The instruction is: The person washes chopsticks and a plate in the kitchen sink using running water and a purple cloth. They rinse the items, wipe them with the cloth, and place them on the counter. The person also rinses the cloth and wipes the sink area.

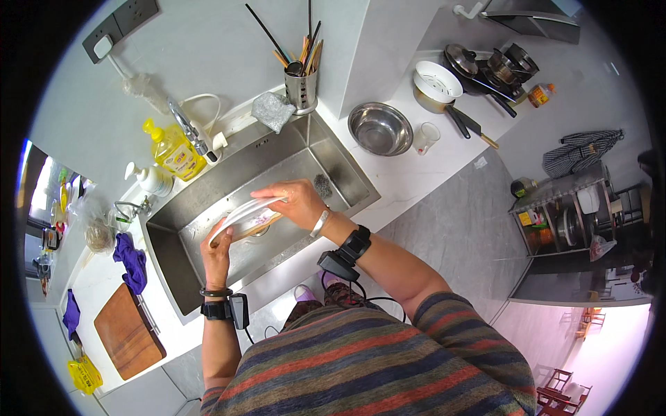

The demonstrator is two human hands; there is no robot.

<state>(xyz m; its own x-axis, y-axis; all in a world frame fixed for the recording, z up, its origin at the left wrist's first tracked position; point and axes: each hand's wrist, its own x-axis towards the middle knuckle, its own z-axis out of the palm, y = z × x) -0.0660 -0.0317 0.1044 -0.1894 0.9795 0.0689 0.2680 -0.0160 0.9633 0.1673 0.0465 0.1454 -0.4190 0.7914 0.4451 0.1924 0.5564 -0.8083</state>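
Grips white dishware in both hands, closed on its near-left end with the left hand and on its far-right end with the right hand. Cannot tell the number of pieces from the overlapping rims. Runs, along its long axis, from near left to far right, roughly parallel to the long sides of the sink; shows nearly edge-on, bowing along its upper rim toward the faucet side. Hangs within the outline of the steel sink; cannot tell how high above the basin floor. Includes, farther right in the basin, a dark scouring pad. Sits, as a sink, in a white counter, bordered at the back by a faucet, a yellow pump bottle and a white pump bottle. Continues past the far corner with a grey cloth and a metal utensil holder, then a steel bowl, a clear glass and a white colander set on a pan. Carries, on the left, a purple cloth and a wooden cutting board. Gives way, on the right, to a grey floor and, well apart, a metal rack loaded with kitchenware.
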